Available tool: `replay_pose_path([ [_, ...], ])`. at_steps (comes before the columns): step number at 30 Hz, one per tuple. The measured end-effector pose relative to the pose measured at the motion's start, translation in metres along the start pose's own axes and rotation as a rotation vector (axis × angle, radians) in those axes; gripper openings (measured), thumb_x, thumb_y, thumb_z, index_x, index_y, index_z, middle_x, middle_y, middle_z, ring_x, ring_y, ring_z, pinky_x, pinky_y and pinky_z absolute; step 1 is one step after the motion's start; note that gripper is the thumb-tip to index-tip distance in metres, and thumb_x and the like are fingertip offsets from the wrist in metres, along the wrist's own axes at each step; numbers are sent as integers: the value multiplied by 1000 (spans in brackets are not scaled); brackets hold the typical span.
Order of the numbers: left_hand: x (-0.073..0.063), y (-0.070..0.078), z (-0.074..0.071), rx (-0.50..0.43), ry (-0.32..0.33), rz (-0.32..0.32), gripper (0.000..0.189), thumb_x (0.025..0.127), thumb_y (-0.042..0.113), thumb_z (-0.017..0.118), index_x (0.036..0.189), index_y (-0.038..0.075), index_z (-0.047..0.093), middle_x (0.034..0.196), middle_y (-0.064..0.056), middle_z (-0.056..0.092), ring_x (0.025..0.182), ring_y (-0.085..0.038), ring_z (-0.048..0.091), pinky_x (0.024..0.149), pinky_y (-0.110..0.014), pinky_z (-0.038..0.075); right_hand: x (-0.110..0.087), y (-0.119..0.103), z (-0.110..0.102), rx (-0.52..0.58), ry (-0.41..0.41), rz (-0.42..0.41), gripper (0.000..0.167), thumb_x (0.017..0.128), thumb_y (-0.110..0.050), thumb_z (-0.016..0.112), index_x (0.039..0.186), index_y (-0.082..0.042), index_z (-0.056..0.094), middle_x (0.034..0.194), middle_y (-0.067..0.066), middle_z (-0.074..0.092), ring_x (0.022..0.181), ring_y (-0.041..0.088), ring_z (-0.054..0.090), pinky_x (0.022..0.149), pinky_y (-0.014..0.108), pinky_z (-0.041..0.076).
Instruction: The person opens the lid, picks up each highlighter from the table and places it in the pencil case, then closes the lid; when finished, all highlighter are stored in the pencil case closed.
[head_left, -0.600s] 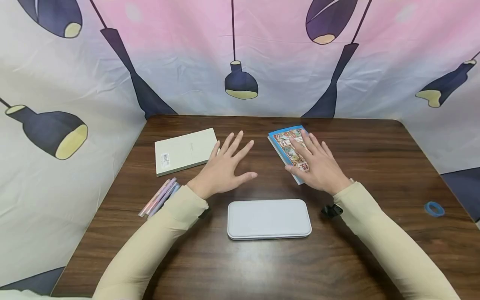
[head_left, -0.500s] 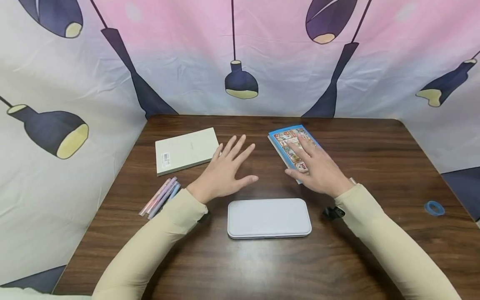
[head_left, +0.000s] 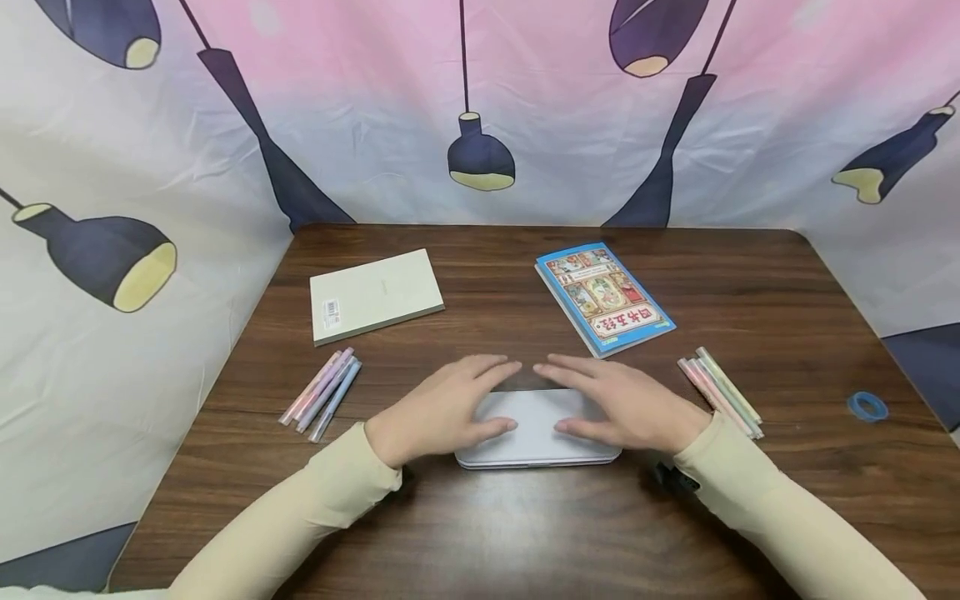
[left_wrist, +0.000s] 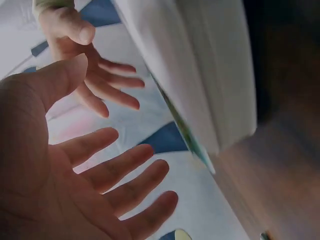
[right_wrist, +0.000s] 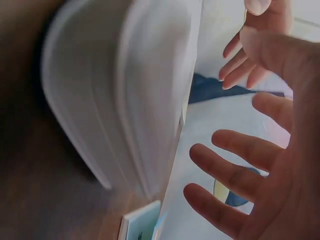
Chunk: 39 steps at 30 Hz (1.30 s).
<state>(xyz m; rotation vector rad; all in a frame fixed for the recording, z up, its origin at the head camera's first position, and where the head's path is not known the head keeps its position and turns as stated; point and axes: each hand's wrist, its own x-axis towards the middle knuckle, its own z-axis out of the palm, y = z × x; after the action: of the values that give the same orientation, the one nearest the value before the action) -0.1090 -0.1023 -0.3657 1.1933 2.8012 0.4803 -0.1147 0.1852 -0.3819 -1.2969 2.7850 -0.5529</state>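
A pale grey-white flat case (head_left: 536, 429) with rounded corners lies on the wooden table in front of the person. Over its left end the left hand (head_left: 442, 408) hovers with fingers extended and thumb apart. The right hand (head_left: 630, 404) mirrors it over the right end, its fingers stretched toward the left. Both palms hold nothing. In the left wrist view, a gap shows between the left hand's spread fingers (left_wrist: 130, 190) and the case (left_wrist: 200, 75). From the right wrist, the case (right_wrist: 120, 100) likewise stands apart from the right hand's fingers (right_wrist: 230, 170).
Several pastel pens (head_left: 322, 396) lie at the left, and more pens (head_left: 722, 392) at the right. Behind are a cream notebook (head_left: 377, 296) and a blue-bordered book (head_left: 606, 298). A blue tape ring (head_left: 867, 407) sits at the far right. A printed cloth (head_left: 405, 167) hangs behind the table.
Both hands have moved inward and nearer the person, from beside the notebook and above the book to over the case. The book's cover and the right-hand pens are now uncovered.
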Motion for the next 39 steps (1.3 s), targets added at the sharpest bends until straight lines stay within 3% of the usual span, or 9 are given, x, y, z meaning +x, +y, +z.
replay_pose_path([
  [7, -17, 5, 18, 39, -129, -23, 89, 85, 61, 68, 155, 18, 37, 156, -14, 38, 142, -35, 37, 114, -54, 33, -11, -12, 9, -21, -39, -34, 73, 86, -58, 71, 148, -26, 49, 152, 11, 46, 137, 27, 46, 106, 52, 42],
  [13, -20, 2, 24, 66, -202, -48, 94, 83, 56, 72, 158, 20, 29, 158, -15, 34, 142, -34, 35, 112, -54, 36, -13, -12, 14, -26, -81, -42, 75, 81, -54, 77, 146, -24, 52, 152, 12, 45, 136, 32, 46, 107, 55, 41],
  [19, -15, -5, 23, 42, -181, -28, 92, 81, 50, 76, 156, 19, 33, 153, -17, 39, 135, -35, 43, 103, -52, 46, -10, -9, 14, -43, -102, -36, 72, 83, -52, 76, 145, -23, 53, 152, 13, 45, 135, 33, 47, 104, 56, 44],
  [25, -11, -11, 23, 32, -156, -2, 91, 77, 45, 79, 154, 17, 38, 148, -15, 44, 130, -33, 48, 102, -47, 48, -6, -7, 13, -88, -99, -32, 73, 81, -54, 77, 143, -25, 55, 149, 12, 49, 132, 32, 50, 99, 54, 48],
  [34, -8, -14, 26, 48, -155, -19, 93, 73, 43, 80, 154, 21, 40, 145, -14, 46, 125, -30, 50, 96, -44, 52, -1, -5, 13, -128, -83, -57, 70, 79, -56, 77, 139, -25, 61, 144, 13, 54, 126, 31, 56, 96, 52, 51],
  [39, -7, -15, 26, 65, -157, -29, 93, 72, 43, 81, 154, 23, 40, 144, -13, 47, 124, -29, 50, 84, -45, 57, 0, -3, 13, -137, -65, -77, 69, 77, -57, 77, 137, -25, 63, 142, 13, 57, 122, 31, 59, 89, 49, 55],
])
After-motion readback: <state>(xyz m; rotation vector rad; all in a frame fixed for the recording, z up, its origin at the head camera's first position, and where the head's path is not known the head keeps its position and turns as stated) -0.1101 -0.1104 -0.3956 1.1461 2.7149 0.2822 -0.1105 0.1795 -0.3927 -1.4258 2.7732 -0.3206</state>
